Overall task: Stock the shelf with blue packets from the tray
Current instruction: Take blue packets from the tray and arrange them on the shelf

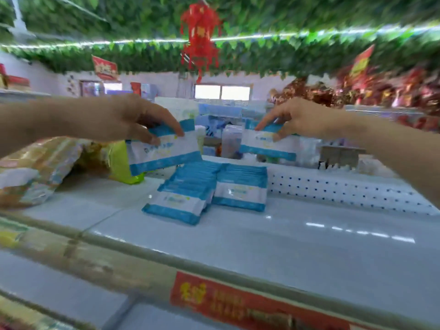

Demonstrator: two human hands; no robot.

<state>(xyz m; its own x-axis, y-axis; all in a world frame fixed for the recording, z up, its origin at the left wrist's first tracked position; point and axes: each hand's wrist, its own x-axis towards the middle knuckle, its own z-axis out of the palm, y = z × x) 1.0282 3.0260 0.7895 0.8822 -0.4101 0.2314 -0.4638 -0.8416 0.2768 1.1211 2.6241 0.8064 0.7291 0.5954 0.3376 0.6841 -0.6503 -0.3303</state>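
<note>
Carrying one blue packet apiece, the hands hover above the shelf (285, 246). The left hand (133, 120) pinches the left packet (164, 151) by its top band, and the right hand (292, 120) pinches the right packet (266, 142) likewise. Beneath and between them, a left row (183, 196) and a right row (240, 186) of packets lie well back from the near edge. Placing seems the step in hand. Next, each packet probably needs lowering onto a row, edges aligned.

Left grip (133, 117) pinches a flat blue-and-white plastic packet (166, 151) over the white metal shelf (262, 241); right grip (302, 117) holds a second blue-and-white packet (269, 145) alongside, apart. Underneath, two leaning rows of matching packets (240, 189) sit on the shelf, sides touching.
</note>
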